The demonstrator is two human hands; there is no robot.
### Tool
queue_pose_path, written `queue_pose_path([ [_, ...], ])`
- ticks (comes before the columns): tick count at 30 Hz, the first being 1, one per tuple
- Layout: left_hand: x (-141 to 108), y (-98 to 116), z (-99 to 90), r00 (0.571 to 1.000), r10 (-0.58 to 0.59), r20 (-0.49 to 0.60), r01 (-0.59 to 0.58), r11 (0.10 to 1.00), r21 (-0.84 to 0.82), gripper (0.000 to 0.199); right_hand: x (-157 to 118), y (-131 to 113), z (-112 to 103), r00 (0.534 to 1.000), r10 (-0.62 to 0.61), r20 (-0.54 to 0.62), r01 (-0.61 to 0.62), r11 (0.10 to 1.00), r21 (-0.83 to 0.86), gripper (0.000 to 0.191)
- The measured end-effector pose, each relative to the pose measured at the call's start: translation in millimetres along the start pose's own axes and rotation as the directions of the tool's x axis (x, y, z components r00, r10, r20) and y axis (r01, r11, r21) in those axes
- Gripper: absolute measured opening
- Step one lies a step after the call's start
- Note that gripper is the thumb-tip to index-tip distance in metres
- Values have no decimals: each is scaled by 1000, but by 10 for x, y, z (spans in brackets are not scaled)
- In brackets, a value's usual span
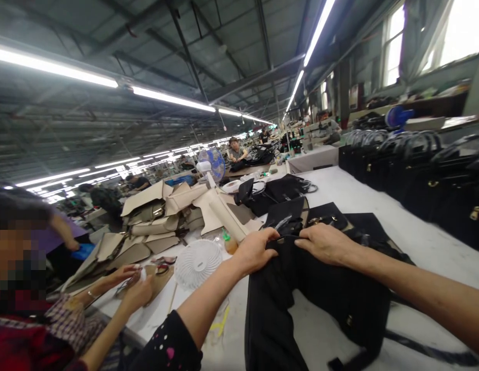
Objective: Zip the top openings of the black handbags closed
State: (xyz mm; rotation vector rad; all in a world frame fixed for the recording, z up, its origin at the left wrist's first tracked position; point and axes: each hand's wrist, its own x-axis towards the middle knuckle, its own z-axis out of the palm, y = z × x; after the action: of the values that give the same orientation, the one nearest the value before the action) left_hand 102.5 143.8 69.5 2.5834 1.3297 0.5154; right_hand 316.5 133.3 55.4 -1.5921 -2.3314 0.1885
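Two hands grip the same item: a black bag point(324, 293) lying on the white surface point(363, 190) directly in front of the wearer. The left hand point(255, 251) has its fingers closed over the bag's far top edge, left of centre. The right hand point(325, 242) clamps the same edge just to the right, knuckles up. The hands sit near each other, apart by a short span of that edge, neither nearer than the other. The bag's long axis runs from the gripped far edge toward the near side, where the body drapes over the surface edge.

Just beyond the hands lie more black pieces point(289, 208). A small white fan point(198, 263) lies left of the left hand, an orange bottle point(231, 243) just beside it. Tan panels point(158, 221) are stacked far left. Finished black bags point(428, 170) line the right. A co-worker's hands point(133, 286) work at near left, well apart.
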Motion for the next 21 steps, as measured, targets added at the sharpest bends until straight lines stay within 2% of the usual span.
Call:
queue_pose_path([
  [3,33,64,23,998,29,-61,-30,999,-23,29,-12,14,-13,1000,-9,-18,9,1000,-7,33],
  [11,42,12,17,980,194,-43,-196,979,-51,9,-27,3,-22,1000,-12,-29,12,1000,-8,33],
  [21,11,23,49,995,57,-81,-60,998,-36,14,-64,-20,-17,1000,-16,-4,16,1000,-27,35],
])
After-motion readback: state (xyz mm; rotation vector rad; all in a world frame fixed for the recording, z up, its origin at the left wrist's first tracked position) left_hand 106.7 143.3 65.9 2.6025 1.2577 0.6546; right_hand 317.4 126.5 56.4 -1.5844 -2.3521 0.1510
